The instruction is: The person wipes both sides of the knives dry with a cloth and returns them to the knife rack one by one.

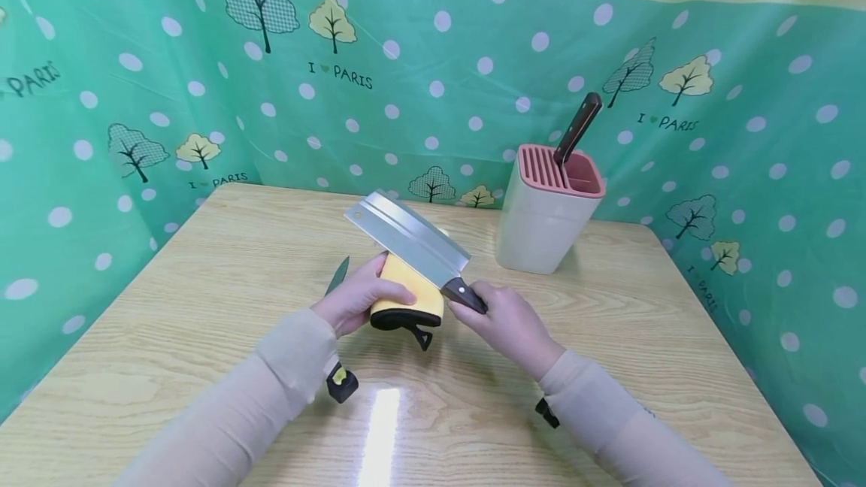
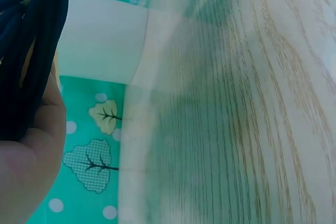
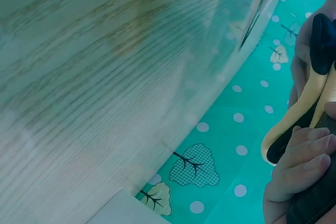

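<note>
My left hand [image 1: 361, 295] grips a yellow, black-trimmed pad [image 1: 413, 288] with a black loop, much like a small oven mitt. My right hand [image 1: 510, 322] holds a cleaver [image 1: 409, 235] by its dark handle, fingers curled round it. The broad steel blade slants up to the left, over the pad's upper edge; whether they touch I cannot tell. Beside my left hand a dark pointed blade [image 1: 337, 275] shows, its lower part hidden. In the right wrist view the yellow pad [image 3: 315, 87] appears folded, with a black inside, near the cleaver handle [image 3: 315, 198].
A white knife holder [image 1: 544, 228] with a pink slotted top stands at the back right. One dark-handled knife [image 1: 578, 130] sticks out of it. Green patterned cloth [image 1: 433, 66] hangs behind the wooden table [image 1: 223, 269] and along its sides.
</note>
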Motion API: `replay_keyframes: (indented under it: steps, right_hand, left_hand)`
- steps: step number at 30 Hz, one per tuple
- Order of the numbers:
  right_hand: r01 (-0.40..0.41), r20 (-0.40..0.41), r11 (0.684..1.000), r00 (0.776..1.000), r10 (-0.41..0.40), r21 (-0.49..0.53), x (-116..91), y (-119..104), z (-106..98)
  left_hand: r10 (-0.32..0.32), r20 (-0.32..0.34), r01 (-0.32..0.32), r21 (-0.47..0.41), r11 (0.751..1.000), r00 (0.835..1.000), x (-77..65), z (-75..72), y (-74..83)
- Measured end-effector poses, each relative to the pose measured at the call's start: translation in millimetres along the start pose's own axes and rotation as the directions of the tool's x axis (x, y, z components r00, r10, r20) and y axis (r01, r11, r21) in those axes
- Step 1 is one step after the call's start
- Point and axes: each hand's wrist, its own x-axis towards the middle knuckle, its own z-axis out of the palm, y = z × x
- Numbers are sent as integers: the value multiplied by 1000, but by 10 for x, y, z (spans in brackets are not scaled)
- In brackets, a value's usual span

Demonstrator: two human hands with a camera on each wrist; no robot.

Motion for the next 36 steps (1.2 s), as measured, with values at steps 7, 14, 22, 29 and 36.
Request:
replay_keyframes:
  steps: [7, 14, 22, 29, 36]
  right_hand:
    - [-5, 20, 1000, 1000, 5, -7, 13, 1, -12]
    - [0, 26, 1000, 1000, 1, -20, 24, 1, -33]
    - [8, 38, 1000, 999, -7, -18, 38, 13, -39]
    - [11, 43, 1000, 999, -10, -15, 57, 30, -38]
    - [25, 47, 999, 999, -25, -20, 62, 31, -38]
  left_hand:
    - [-4, 49, 4, 16, 1000, 999, 23, -6, -2]
    - [-32, 78, 29, 35, 999, 996, 30, -14, 23]
    - [-58, 86, 53, 57, 997, 995, 45, -40, 25]
    - [-81, 102, 75, 63, 995, 991, 52, -52, 35]
    - [-107, 91, 98, 97, 990, 990, 43, -62, 30]
